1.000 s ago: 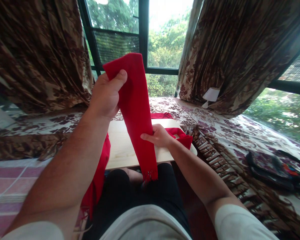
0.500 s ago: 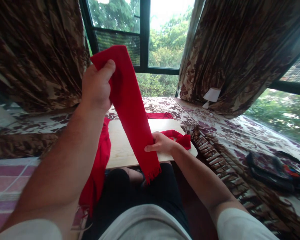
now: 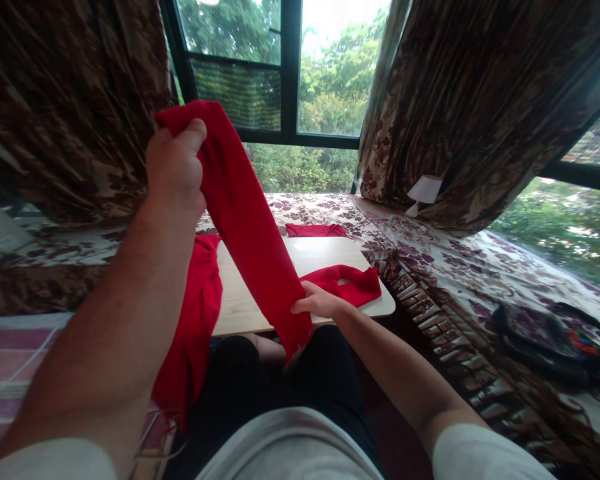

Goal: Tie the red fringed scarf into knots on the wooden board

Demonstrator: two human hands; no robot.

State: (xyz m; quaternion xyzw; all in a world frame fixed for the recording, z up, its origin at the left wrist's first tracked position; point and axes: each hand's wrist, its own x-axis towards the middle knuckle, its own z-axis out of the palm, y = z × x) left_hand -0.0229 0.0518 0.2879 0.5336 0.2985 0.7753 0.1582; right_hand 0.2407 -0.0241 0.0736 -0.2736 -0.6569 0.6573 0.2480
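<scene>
A folded red scarf (image 3: 250, 227) with a fringed lower end stretches slantwise between my hands, above a small pale wooden table (image 3: 243, 300). My left hand (image 3: 175, 163) is raised high at the left, closed on the scarf's upper end with the thumb on top. Lower down, my right hand (image 3: 317, 300) pinches the scarf's edge near the fringe. Behind that hand, a loop of red cloth (image 3: 355, 287) lies on the table. More red cloth (image 3: 200, 300) drapes over the table's left edge and hangs down beside my leg.
Past the table, a red cloth piece (image 3: 315, 230) lies by a ledge covered in flowered fabric (image 3: 325, 207). A small white lamp (image 3: 425, 190) stands there. A black bag (image 3: 540, 343) lies at the right. Striped bedding (image 3: 20, 373) is at the left.
My left hand has moved left with the scarf's upper end. The scarf slants more, and its fringed end has shifted slightly left and up. My right hand has barely moved.
</scene>
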